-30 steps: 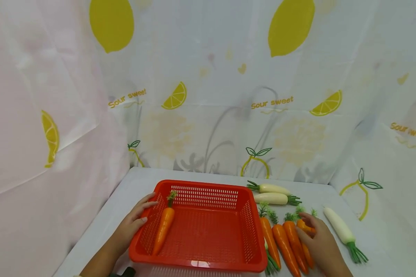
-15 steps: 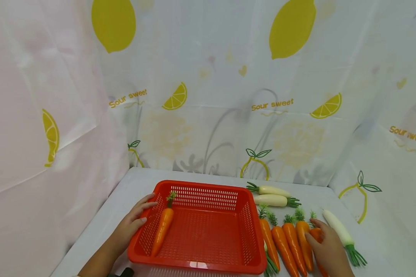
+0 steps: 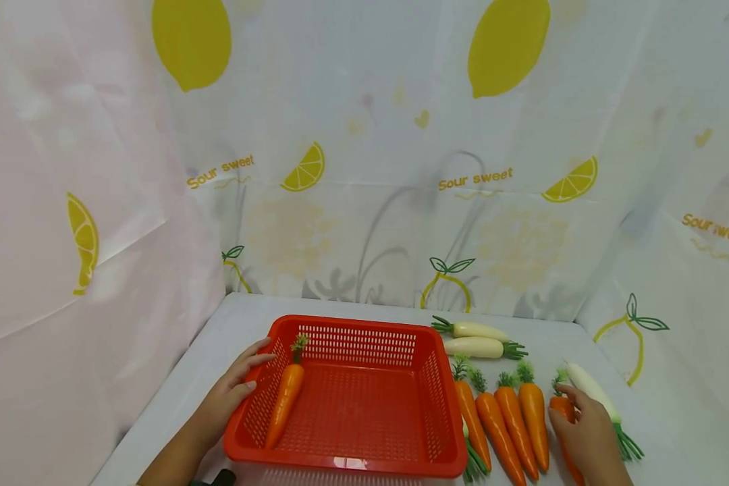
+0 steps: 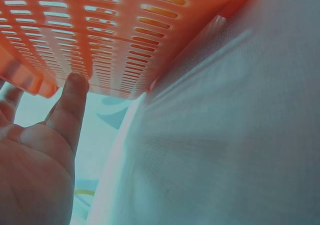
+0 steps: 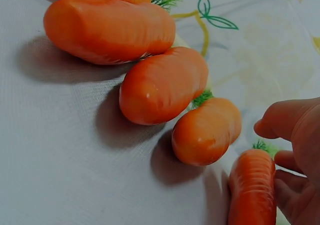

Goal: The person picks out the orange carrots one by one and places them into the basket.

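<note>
- Looking down on a red rectangular plastic basket (image 3: 364, 418) with slotted walls, rounded corners and a flared rim, sitting near the centre on a white cloth-textured surface (image 3: 203, 351).
- Seeing inside it a single glossy orange carrot (image 3: 287, 405) with a frilly green top, lying along the left side, pointing its leafy end far and its tapering tip near.
- Finding, just right of the basket, a row of four smooth orange carrots (image 3: 499, 435), lying side by side with leafy ends far and, in the right wrist view, showing faint creases across shiny, bulging skins.
- Spotting, farther back on the right, two long creamy-white radishes (image 3: 474, 347) with dark green stems pointing opposite ways, and a slanting white radish (image 3: 592, 388) at the far right, beyond the hand.
- Glimpsing green stems (image 3: 475, 460) poking out beside the basket's near right corner.
- Resting the left hand (image 3: 227, 391) on the basket's left rim, unclenched, with fingers extended and one digit touching the outer wall.
- Arching the right hand (image 3: 586, 432) loosely over the rightmost orange carrot (image 5: 252, 190), with a released grip, a thumb standing clear of the skin and slightly bent fingers along the right side; being unable to tell light touch from near touch there.
- Facing a pale fabric backdrop (image 3: 364, 88) printed with yellow lemons.
</note>
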Motion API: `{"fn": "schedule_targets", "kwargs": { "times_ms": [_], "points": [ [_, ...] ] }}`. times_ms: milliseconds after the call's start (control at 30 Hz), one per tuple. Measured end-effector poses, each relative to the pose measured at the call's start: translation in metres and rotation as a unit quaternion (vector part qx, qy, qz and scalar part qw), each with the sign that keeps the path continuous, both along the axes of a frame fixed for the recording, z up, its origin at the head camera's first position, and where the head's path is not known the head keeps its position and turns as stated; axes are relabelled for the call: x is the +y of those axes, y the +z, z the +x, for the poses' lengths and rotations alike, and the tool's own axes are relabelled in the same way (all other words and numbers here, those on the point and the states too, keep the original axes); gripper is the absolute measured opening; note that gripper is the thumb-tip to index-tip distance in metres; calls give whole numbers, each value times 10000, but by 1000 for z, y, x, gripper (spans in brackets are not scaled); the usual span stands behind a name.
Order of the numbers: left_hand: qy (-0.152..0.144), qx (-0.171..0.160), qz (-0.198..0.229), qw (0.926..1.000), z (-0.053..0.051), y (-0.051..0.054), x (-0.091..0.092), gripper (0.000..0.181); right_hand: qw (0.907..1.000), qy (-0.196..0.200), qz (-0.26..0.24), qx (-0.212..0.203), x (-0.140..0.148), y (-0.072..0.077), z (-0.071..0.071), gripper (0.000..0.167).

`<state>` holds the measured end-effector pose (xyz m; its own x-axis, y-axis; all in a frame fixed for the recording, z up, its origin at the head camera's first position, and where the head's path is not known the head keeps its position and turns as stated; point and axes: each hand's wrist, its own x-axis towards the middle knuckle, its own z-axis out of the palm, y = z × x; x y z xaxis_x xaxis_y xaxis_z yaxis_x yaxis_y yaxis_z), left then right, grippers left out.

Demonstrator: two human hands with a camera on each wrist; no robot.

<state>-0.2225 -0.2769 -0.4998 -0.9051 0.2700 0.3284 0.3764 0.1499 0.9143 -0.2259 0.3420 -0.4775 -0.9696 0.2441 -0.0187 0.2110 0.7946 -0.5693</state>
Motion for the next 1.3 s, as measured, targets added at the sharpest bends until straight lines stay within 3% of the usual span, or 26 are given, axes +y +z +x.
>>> {"fn": "schedule_targets", "kwargs": {
  "times_ms": [267,700,1000,1300],
  "points": [
    [7,43,-6,10000,0,1,0,42,9999,86,57,-57,11,-4,0,61],
    [-36,-55,66,10000,-1,0,0,43,9958,176,26,-894,21,-10,1,72],
    [-113,43,59,9999,-1,-1,-1,43,9920,513,4,-1151,31,-14,0,80],
    [-124,-56,113,9998,-2,-2,-1,44,9896,321,-8,-1400,31,-13,4,81]
  ]
}}
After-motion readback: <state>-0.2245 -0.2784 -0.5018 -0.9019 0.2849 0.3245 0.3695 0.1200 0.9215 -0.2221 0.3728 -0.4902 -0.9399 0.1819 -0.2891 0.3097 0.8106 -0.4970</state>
